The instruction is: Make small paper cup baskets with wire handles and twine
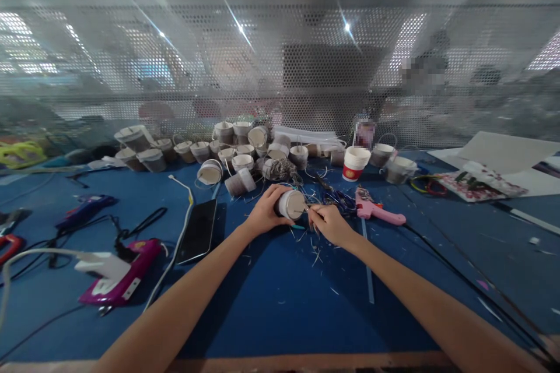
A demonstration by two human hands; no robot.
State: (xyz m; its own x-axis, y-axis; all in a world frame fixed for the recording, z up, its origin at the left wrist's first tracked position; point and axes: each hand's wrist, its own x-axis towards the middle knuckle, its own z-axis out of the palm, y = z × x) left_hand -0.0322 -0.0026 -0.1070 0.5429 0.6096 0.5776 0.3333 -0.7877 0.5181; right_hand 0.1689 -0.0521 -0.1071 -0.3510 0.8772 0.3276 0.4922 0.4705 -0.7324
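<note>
My left hand (268, 211) is wrapped around a small cup (292, 205), which is tipped so its pale round face points toward me and to the right. The fingers of my right hand (328, 222) are pinched together close by that face. Something thin sticks out between the cup and these fingertips, too small to make out. Under and beside the hands lie loose trimmed strands (315, 245). To the right of my right hand is a pink glue gun (378, 211), its black cord running to the lower right.
Several similar grey-wrapped cups (201, 151) crowd the back. A stack of white paper cups (355, 162) stands right of them. On the left lie a black phone (199, 232), a purple power strip (125, 277) and cables. A strip like a ruler (367, 268) lies near my right forearm.
</note>
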